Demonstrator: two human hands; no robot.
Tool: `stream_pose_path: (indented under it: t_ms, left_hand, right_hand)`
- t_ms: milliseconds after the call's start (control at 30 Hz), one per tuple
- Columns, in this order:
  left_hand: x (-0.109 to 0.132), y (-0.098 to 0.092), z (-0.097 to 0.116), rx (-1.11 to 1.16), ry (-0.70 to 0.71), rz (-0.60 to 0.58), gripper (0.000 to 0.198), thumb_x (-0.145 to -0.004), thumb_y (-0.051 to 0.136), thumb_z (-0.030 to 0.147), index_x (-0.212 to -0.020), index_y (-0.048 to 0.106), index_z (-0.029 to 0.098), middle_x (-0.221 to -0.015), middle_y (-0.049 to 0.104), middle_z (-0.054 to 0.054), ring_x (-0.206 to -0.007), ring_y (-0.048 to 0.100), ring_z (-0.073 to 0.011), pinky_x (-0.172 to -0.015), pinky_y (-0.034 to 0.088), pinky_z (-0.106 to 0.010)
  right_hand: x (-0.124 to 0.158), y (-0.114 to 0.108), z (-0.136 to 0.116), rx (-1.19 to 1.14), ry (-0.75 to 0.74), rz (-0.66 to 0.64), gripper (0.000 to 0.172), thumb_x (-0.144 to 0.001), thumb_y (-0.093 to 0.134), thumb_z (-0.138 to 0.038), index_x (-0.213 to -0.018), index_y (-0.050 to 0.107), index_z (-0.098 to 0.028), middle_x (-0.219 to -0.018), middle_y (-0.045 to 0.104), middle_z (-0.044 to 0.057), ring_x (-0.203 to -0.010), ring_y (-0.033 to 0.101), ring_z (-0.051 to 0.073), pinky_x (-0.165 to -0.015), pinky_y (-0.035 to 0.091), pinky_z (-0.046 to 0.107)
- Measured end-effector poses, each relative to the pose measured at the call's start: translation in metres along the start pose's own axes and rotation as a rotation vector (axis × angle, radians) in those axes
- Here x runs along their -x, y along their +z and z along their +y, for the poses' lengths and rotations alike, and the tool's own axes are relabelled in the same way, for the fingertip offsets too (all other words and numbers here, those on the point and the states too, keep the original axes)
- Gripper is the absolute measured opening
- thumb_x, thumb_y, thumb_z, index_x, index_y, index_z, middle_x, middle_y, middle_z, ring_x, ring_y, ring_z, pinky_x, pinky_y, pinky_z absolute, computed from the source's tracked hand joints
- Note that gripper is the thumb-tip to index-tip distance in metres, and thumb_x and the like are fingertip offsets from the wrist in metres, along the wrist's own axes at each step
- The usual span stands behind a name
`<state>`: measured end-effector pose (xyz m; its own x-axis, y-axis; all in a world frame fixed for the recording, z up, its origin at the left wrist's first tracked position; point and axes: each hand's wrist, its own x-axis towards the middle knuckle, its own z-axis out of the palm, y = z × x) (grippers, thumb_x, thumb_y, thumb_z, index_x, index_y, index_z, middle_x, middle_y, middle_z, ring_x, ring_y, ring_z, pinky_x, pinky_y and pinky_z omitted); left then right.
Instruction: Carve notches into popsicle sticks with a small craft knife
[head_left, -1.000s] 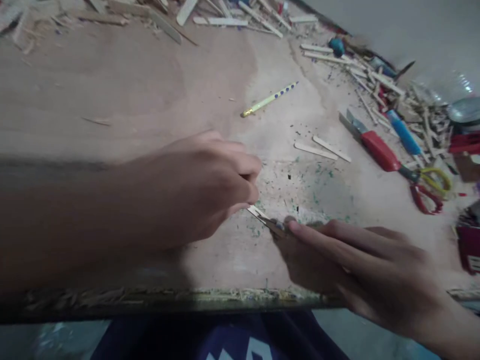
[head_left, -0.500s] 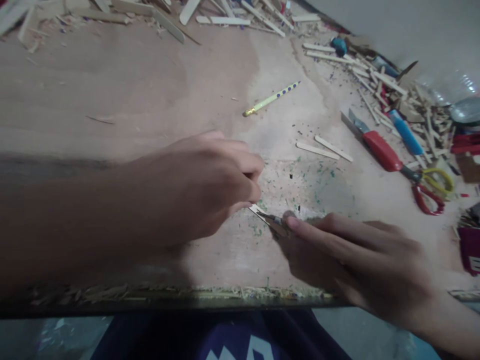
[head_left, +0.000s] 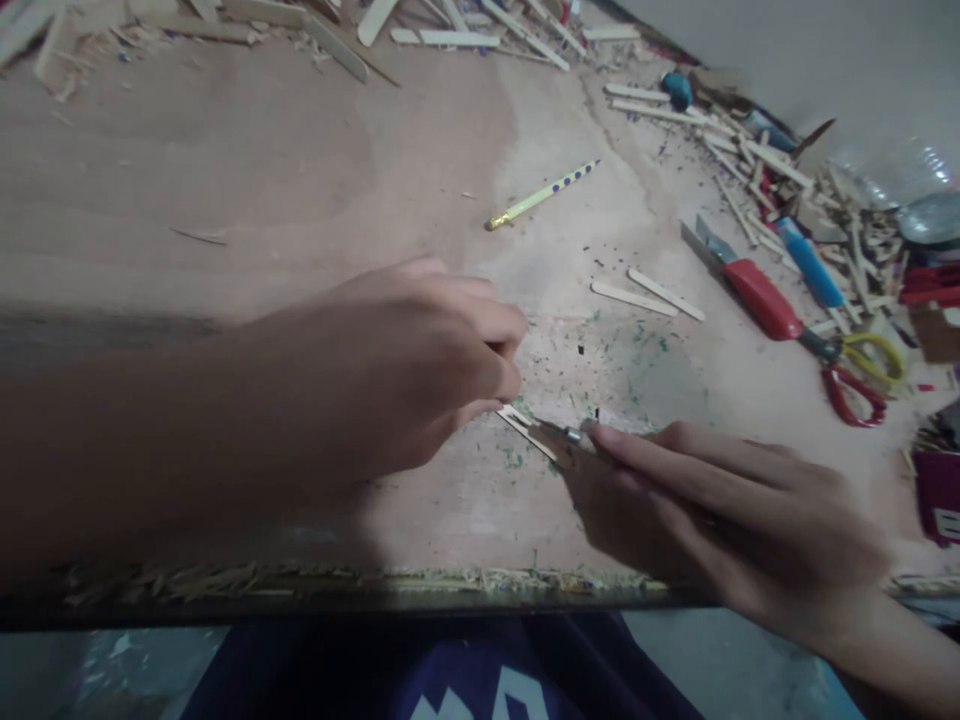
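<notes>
My left hand [head_left: 427,370] is closed, its fingertips pinching one end of a narrow wooden craft stick [head_left: 537,444] against the tabletop. The stick's free end points right and toward me, and a slit or cut-out shows along it. In my right hand [head_left: 742,505] is a slim metal craft knife [head_left: 564,432], gripped like a pen. Its thin tip lies beside the stick, just off its upper edge; I cannot tell whether they touch. The rest of the knife's handle is hidden by my fingers.
Two loose sticks [head_left: 634,299] and a spotted pencil [head_left: 541,196] lie beyond my hands. Red-handled scissors [head_left: 765,298], a blue-handled tool [head_left: 811,262] and a pile of sticks [head_left: 780,165] are at right. Green shavings dot the wooden table [head_left: 247,150].
The craft knife and my right hand have shifted slightly right, drawing the tip away from the stick's middle. My left hand stays on the stick.
</notes>
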<state>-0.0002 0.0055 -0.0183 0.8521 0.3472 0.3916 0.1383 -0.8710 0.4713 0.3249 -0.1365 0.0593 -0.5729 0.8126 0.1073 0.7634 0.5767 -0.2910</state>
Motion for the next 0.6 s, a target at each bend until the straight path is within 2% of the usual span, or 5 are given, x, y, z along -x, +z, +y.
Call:
stream_pose_path:
  t_ms: [233,367,500,600]
  left_hand:
    - [0.000,0.002,-0.002,-0.026,0.030,0.040,0.037,-0.109,0.066,0.001,-0.108,0.093,0.027,-0.101,0.082,0.002,-0.091,0.069,-0.0230,-0.089,0.043,-0.044]
    - [0.000,0.003,-0.002,-0.029,0.026,0.026,0.038,-0.110,0.064,0.001,-0.103,0.091,0.027,-0.097,0.078,0.002,-0.087,0.065,-0.0228,-0.086,0.042,-0.045]
    - [-0.003,0.000,0.001,-0.036,-0.004,0.009,0.040,-0.104,0.062,-0.001,-0.100,0.089,0.028,-0.095,0.078,0.000,-0.086,0.066,-0.0239,-0.085,0.044,-0.045]
    - [-0.009,-0.006,0.004,-0.037,-0.075,-0.107,0.040,-0.100,0.064,-0.003,-0.096,0.090,0.028,-0.096,0.081,0.000,-0.086,0.067,-0.0239,-0.085,0.044,-0.043]
  right_hand:
    - [-0.008,0.006,0.003,-0.161,0.007,0.002,0.031,-0.136,0.063,-0.018,-0.158,0.083,-0.020,-0.116,0.097,0.006,-0.082,0.091,0.012,-0.069,0.068,0.016]
    - [-0.012,0.000,0.005,-0.151,0.014,-0.043,0.035,-0.131,0.066,-0.014,-0.158,0.087,-0.022,-0.118,0.099,0.008,-0.085,0.094,0.016,-0.070,0.070,0.019]
    - [-0.015,-0.006,0.002,-0.137,0.011,-0.067,0.036,-0.129,0.064,-0.010,-0.156,0.087,-0.021,-0.110,0.096,0.006,-0.078,0.091,0.015,-0.064,0.066,0.020]
    - [-0.018,-0.008,-0.001,-0.098,-0.012,-0.084,0.033,-0.131,0.063,-0.010,-0.155,0.084,-0.019,-0.104,0.092,0.002,-0.074,0.086,0.012,-0.062,0.062,0.020]
